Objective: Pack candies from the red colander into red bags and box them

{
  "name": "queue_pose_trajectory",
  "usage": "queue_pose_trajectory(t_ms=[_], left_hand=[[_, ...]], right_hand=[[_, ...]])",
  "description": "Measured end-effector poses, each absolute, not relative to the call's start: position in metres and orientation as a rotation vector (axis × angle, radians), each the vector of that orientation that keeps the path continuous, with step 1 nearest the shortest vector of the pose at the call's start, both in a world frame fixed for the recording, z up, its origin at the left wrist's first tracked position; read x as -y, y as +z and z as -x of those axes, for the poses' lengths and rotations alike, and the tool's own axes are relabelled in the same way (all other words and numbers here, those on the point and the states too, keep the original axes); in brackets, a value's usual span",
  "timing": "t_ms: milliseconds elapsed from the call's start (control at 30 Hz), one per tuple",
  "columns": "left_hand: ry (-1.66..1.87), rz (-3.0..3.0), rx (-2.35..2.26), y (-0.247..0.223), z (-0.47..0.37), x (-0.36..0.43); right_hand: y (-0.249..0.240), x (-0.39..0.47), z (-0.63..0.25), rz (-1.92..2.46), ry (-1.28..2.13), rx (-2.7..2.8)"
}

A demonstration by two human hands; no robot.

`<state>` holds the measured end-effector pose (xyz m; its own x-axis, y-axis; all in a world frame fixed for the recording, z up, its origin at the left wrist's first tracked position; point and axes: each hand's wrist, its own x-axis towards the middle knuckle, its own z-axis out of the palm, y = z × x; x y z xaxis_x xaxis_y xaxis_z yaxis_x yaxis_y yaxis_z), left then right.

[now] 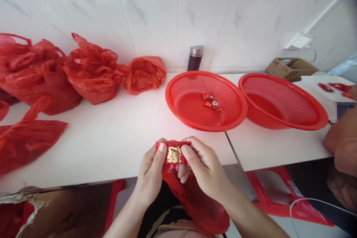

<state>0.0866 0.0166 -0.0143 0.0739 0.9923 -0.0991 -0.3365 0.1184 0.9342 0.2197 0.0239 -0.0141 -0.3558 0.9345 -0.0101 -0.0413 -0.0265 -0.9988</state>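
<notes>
A small red packet with gold print (174,154) is held level between my two hands, over the table's front edge. My left hand (152,173) pinches its left end, thumb on top. At its right end, my right hand (205,167) grips with the thumb, the other fingers curled behind. Just below the packet, part of another red wrapper shows near my fingertips. A red plastic bag (203,208) hangs under my hands over the lap. Beyond them, a red perforated basket (181,109) holds several small red packets (214,105) on its right side.
A second red basket (281,100) stands to the right. Red plastic bags (95,78) line the left of the white table (111,134). A dark flask (195,57) and a cardboard box (290,70) are by the wall. Another person's arm (341,130) is at the right, near a white tray (315,85).
</notes>
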Motion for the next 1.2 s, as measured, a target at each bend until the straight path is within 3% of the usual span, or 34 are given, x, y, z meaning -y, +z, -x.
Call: queue_pose_trajectory(t_ms=[300,467,633,800,1033,1200], left_hand=[[1.208,-0.811,-1.057,-0.027,-0.081,-0.018],[1.311,-0.762,-1.118,-0.037,-0.069,-0.024],[1.424,-0.596,-1.11,-0.021,-0.06,-0.027],[1.423,-0.546,-1.136,-0.014,-0.048,-0.028],[1.694,-0.491,-1.216,-0.028,-0.027,-0.043],[1.821,-0.492,-1.24,-0.036,-0.021,-0.049]], right_hand=[[-0.019,-0.021,-0.218,0.999,1.516,1.474],[-0.018,-0.019,-0.225,1.145,1.221,1.541],[-0.029,-0.021,-0.228,1.169,1.147,1.813],[-0.053,-0.041,-0.225,1.296,0.763,2.081],[0.0,-0.085,-0.254,0.994,0.807,2.171],[0.019,-0.193,-0.305,1.825,0.393,2.328]])
